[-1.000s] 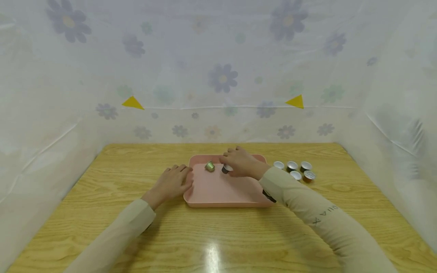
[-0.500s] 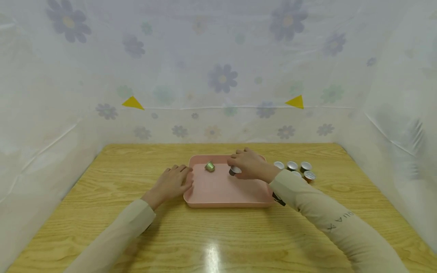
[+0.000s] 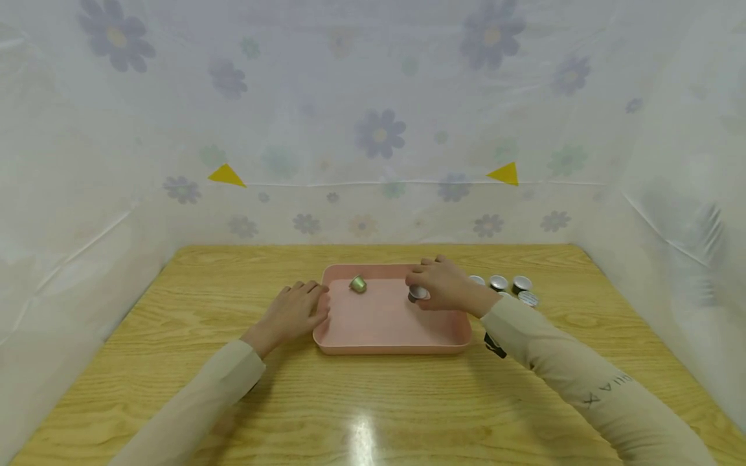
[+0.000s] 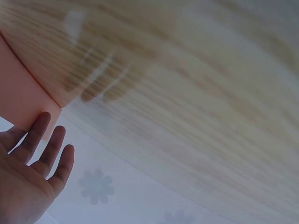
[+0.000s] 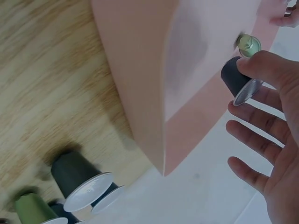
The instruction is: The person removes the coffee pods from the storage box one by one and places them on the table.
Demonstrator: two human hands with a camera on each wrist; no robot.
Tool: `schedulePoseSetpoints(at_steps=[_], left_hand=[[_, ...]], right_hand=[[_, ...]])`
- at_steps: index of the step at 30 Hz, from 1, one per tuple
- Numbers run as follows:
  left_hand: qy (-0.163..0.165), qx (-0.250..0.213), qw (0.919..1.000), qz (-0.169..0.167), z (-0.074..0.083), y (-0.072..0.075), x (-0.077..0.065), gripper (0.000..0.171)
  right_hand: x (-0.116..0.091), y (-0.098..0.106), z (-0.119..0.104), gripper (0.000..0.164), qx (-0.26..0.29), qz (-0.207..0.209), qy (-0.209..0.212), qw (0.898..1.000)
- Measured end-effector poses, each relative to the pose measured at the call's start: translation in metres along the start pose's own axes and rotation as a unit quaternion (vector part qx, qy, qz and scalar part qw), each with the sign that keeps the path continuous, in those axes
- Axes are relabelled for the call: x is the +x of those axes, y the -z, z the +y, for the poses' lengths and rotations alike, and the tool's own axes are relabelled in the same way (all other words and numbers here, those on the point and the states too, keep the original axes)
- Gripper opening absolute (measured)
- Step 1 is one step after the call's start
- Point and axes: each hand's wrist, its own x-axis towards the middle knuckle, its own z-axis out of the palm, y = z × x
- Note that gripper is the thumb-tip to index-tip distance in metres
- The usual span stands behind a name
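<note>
My right hand [image 3: 447,285] pinches a dark coffee capsule [image 5: 233,77] between thumb and fingers, above the right part of the pink tray [image 3: 379,327]. The capsule's silver rim faces the fingers, while the other fingers stay spread in the right wrist view. A gold-green coffee capsule [image 3: 358,284] lies tipped on its side at the tray's back left. Against the tray's left rim rests my left hand [image 3: 293,312], fingers extended and holding nothing. In the left wrist view its fingertips [image 4: 45,116] touch the tray's outer wall.
Several coffee capsules [image 3: 521,283] stand lid-up on the wooden table [image 3: 280,401] right of the tray, partly hidden by my right forearm. Among them the right wrist view shows a green capsule [image 5: 32,209]. White flowered sheeting [image 3: 379,213] encloses the table's back and sides.
My right hand has moved rightward across the tray with the dark coffee capsule, from the middle toward its right side. My left hand and the gold-green capsule have stayed put.
</note>
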Motion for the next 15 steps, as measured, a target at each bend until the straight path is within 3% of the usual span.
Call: schedulePoseSetpoints(at_steps=[15], left_hand=[[-0.001,-0.003,1.0000,-0.001,0.000,0.000,0.000,0.047]], right_hand=[[-0.022,0.000,0.009,0.025,0.034,0.028,-0.015,0.999]])
